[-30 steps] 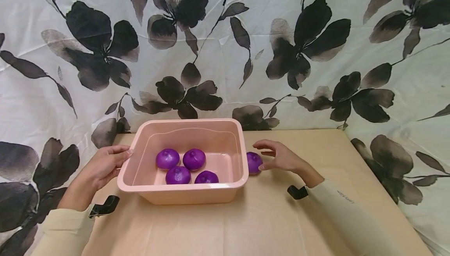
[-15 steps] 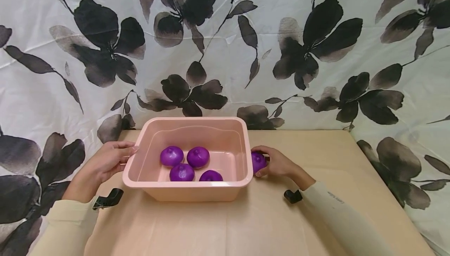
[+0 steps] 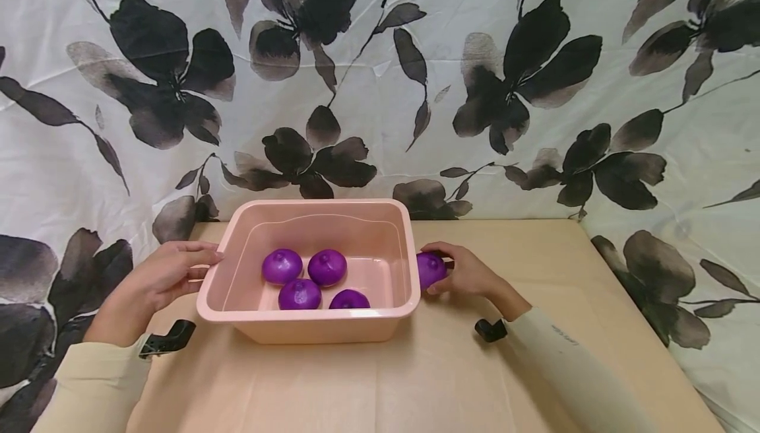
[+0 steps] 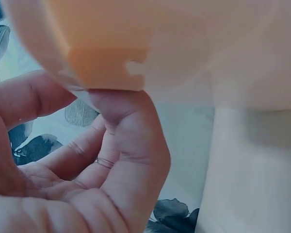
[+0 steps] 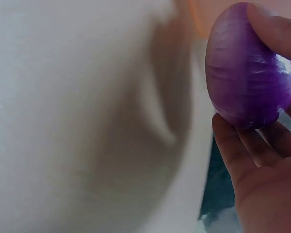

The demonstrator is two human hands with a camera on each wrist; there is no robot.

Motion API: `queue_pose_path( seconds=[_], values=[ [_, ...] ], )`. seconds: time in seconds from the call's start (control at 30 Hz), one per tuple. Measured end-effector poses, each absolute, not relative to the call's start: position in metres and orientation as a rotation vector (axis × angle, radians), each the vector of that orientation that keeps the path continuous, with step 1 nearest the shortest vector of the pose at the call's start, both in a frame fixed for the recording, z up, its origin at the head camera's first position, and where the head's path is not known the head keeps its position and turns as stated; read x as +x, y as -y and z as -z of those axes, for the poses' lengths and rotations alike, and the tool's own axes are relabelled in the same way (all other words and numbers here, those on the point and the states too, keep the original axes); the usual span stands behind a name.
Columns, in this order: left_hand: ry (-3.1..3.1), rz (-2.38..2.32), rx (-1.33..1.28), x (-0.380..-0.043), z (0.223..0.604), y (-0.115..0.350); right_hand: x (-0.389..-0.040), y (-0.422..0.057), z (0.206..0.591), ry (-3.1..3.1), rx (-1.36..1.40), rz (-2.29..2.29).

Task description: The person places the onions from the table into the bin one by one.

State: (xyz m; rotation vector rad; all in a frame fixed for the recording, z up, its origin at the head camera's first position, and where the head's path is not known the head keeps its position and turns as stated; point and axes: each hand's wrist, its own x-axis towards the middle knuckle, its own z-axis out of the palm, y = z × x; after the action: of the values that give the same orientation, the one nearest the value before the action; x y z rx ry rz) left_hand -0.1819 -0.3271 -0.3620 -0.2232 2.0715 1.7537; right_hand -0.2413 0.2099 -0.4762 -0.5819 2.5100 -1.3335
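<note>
A pink plastic basin (image 3: 309,333) stands on the table, with several glossy purple onions (image 3: 299,294) lying in it. My left hand (image 3: 160,281) grips the basin's left rim; in the left wrist view a bent finger (image 4: 136,126) presses up under the rim's edge. Just outside the basin's right side, my right hand (image 3: 469,271) holds another purple onion (image 3: 430,270) between thumb and fingers. Seen from the right wrist, this onion (image 5: 247,68) is shiny and faintly ridged, thumb on one side and fingertips on the other. The basin's front wall hides part of the nearest onion inside.
The table (image 3: 380,387) has a tan cover. Behind it and along both sides hangs a white cloth (image 3: 368,90) printed with dark flowers. A small black camera (image 3: 169,338) is strapped to the left wrist, another (image 3: 491,331) to the right.
My right hand has moved left and closed round the onion beside the basin, which it was only reaching over a second ago. The left hand stays at the rim.
</note>
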Motion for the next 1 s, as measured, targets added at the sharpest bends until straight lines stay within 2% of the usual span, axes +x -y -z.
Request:
queue_pose_path(
  seconds=[1.0],
  values=[
    [-2.108, -1.764, -0.195, -0.176, 0.362, 0.325, -0.220, -0.235, 0.378, -2.587, -0.724, 1.387]
  ],
)
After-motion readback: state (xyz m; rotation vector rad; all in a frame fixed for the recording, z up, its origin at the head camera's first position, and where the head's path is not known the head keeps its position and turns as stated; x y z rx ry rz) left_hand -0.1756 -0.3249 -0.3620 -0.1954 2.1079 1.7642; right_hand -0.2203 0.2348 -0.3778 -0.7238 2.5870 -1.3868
